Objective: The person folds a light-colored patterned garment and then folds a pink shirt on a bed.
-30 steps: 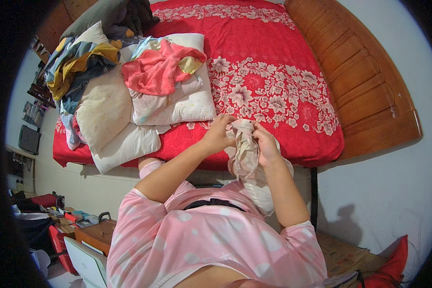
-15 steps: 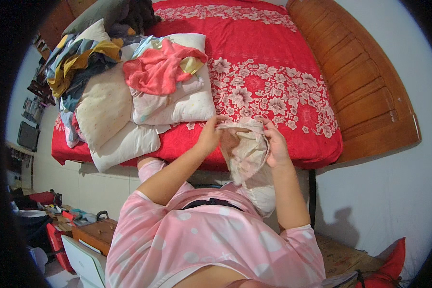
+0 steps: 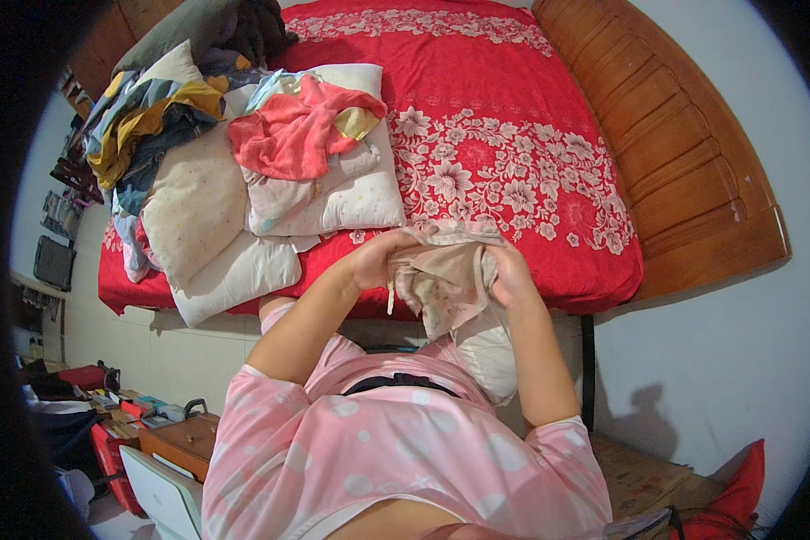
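A thin, pale beige patterned cloth is stretched between my two hands, just in front of the bed's near edge. My left hand grips its left side, the fingers partly hidden by the fabric. On its right side, my right hand is closed around the edge. The cloth sags in folds between them, with a short strip hanging at the left. Below it, over my lap, is a white cushion-like piece, partly covered by the cloth; I cannot tell whether the two are joined.
The bed has a red floral cover. On its left lie white pillows, a coral cloth and a yellow, grey and blue bundle. A wooden headboard stands at right. A brown case sits at lower left.
My left hand has moved left and down, spreading the cloth wider. Its bag-like opening, visible before, is now folded over and the fabric hangs flatter.
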{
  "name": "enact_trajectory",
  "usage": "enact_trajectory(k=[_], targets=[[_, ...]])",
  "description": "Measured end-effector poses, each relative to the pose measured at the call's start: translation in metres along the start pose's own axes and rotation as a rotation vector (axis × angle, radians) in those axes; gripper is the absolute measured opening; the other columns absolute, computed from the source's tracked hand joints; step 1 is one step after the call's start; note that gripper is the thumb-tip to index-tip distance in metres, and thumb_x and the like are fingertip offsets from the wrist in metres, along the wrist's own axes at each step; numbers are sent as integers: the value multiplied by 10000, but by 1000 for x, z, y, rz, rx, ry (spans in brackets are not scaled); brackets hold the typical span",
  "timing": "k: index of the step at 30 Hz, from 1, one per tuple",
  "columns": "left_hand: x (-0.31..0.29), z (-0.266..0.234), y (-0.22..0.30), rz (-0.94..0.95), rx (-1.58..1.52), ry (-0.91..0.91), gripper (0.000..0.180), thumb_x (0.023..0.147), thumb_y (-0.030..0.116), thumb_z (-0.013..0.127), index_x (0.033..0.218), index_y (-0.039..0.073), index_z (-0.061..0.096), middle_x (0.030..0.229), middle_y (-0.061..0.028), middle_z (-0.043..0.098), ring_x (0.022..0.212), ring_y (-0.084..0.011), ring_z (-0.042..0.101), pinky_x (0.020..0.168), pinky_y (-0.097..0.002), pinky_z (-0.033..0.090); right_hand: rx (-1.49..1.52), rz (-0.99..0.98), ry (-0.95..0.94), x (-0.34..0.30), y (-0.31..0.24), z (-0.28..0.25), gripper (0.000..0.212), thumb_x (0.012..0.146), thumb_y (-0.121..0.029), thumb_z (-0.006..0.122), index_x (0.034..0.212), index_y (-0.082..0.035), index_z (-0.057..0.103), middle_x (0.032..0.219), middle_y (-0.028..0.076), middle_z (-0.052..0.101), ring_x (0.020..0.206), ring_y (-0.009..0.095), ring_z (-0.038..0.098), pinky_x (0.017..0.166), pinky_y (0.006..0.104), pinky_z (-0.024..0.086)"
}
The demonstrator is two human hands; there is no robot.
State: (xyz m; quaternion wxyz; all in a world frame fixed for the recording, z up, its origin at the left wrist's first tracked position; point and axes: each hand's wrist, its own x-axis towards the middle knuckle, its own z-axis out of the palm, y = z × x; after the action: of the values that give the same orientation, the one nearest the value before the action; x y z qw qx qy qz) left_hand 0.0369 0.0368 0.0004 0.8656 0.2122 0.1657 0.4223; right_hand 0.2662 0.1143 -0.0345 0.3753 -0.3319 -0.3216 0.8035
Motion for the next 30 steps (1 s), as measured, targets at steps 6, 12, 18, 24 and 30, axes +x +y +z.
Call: enact_trajectory(k=[6,12,18,24,30], targets=[[2,-46,-19,-81,1453,531,374,776,104,647,1128,30,542,872,-105,643,782,-177,614,671,-335,500,220,252,-96,-9,-15,0,361,903,-249,418,1111,22,536,1086,163,595,963,270,603,845,388,497],[10,-42,-22,35,529,618,291,902,214,461,1162,102,533,921,-51,615,739,-159,570,631,-307,459,-139,111,-141,-26,-16,6,392,818,-112,565,1184,10,497,1077,106,592,1000,195,573,868,309,460],[13,-15,-26,12,114,434,341,926,236,405,1165,17,510,1185,-135,547,1062,-257,549,942,-399,420,-696,157,-244,-27,-8,19,296,813,-92,593,1089,11,568,1059,84,598,981,155,561,876,281,437],[2,-23,-25,-188,82,413,444,888,365,499,1181,32,510,1123,-116,589,1000,-227,591,879,-368,475,320,193,-7,5,1,-23,351,917,-236,363,1070,13,558,1062,173,604,974,290,595,850,413,489],[4,-19,-35,-290,405,195,502,838,385,597,1185,34,508,1073,-89,611,928,-188,616,719,-339,537,350,232,-72,3,-7,-16,307,895,-195,416,1115,2,501,1028,155,595,889,286,616,790,415,516]])
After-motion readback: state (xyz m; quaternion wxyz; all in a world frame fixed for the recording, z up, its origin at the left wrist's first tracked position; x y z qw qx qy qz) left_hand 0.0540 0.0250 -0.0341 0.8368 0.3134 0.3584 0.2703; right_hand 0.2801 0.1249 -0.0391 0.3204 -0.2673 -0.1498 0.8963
